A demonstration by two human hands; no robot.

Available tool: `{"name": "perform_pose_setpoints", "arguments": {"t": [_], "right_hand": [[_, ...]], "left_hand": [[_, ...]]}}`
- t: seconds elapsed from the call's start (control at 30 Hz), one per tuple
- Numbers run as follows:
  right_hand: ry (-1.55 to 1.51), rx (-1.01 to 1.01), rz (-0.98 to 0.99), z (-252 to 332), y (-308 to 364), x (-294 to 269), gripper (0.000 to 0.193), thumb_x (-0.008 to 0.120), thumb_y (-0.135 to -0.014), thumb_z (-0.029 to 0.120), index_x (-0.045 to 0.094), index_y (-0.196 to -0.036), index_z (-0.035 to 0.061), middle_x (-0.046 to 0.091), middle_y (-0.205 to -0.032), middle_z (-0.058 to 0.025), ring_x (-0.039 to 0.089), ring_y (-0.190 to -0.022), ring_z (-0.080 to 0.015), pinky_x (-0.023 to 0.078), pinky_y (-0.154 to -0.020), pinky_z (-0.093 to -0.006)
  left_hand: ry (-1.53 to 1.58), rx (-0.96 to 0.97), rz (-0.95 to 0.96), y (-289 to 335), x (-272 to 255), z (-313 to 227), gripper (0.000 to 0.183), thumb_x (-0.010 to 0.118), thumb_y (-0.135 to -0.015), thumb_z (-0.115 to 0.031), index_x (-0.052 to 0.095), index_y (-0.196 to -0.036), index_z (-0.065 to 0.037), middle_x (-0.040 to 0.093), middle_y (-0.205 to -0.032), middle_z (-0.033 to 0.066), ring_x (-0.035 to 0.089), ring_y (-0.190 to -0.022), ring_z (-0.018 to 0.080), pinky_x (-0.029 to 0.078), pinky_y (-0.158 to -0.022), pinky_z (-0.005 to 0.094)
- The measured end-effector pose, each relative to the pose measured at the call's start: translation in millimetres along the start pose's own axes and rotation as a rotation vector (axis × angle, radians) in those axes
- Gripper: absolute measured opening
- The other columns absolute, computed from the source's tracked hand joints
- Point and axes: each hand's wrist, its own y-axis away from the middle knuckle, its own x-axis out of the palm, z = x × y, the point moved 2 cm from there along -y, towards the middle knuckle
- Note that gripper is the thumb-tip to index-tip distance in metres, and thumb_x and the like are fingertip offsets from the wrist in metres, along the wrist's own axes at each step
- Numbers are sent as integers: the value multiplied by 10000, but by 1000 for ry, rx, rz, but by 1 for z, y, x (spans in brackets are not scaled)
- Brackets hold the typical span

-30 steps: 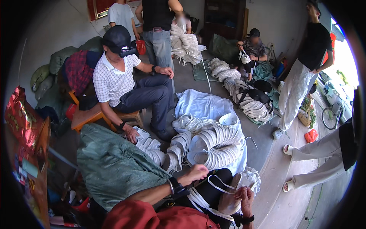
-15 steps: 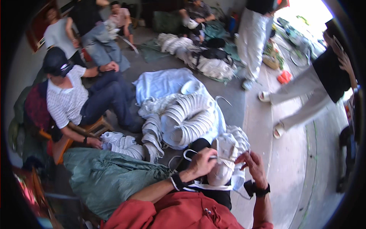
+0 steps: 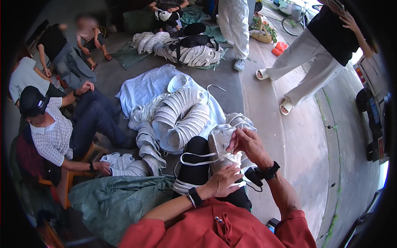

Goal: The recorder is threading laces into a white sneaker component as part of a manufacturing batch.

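Note:
A white shoe upper [image 3: 219,139] lies across my lap over dark trousers, with more white uppers [image 3: 239,120] stacked just beyond it. My left hand [image 3: 223,180] is closed on its near end, the fingers reaching across to the right. Over its right side, my right hand [image 3: 250,144] is bent with thumb and fingertips pinched together, apparently on a lace; the fingers partly hide it. A white lace [image 3: 196,154] loops out to the left of the upper. More white laces [image 3: 184,187] lie over my left thigh.
Coiled stacks of nested white uppers [image 3: 182,111] lie on a pale blue sheet [image 3: 138,84] ahead. Green sacking [image 3: 120,202] spreads at my left. A seated person [image 3: 51,134] touches another stack [image 3: 128,164]. A person standing at right [image 3: 308,53] holds a phone. A vehicle [image 3: 372,107] stands at far right.
My view has shifted, so the scene sits further left. My left hand has moved down to the upper's near end; my right hand has moved up over it with fingertips pinched.

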Motion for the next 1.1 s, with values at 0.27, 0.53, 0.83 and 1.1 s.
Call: {"name": "perform_pose_setpoints", "arguments": {"t": [0.27, 0.53, 0.83, 1.1], "right_hand": [[48, -389, 262, 123, 6, 68, 302, 465, -944, 304, 548, -807, 48, 342, -512, 67, 280, -428, -32, 201, -391, -202], [116, -555, 248, 163, 58, 102, 330, 432, -958, 301, 551, -835, 18, 349, -492, 44, 298, -406, -40, 248, -383, -195], [273, -542, 366, 146, 62, 97, 328, 412, -965, 276, 551, -865, -3, 495, -524, -1, 453, -437, -52, 345, -406, -194], [883, -454, -128, 65, 11, -13, 368, 563, -875, 169, 503, -1196, -2, 606, -1085, -134, 618, -885, -199, 509, -667, -284]], "left_hand": [[25, -56, 158, 10, 24, 14, 421, 664, -713, -300, 607, -1027, -24, 482, -1222, 201, 321, -1269, 364, 206, -1069, 440], [492, -369, -199, 16, -17, 2, 187, 631, -782, -151, 620, -925, -31, 614, -949, 86, 587, -838, 181, 442, -770, 295], [558, -238, -317, -47, -113, -8, 250, 536, -902, -239, 549, -919, 10, 563, -787, 87, 568, -786, 191, 437, -744, 301], [1199, -469, -655, -36, -132, 16, 302, 374, -955, -274, 496, -818, -35, 552, -705, 98, 608, -775, 262, 446, -806, 390]]}}
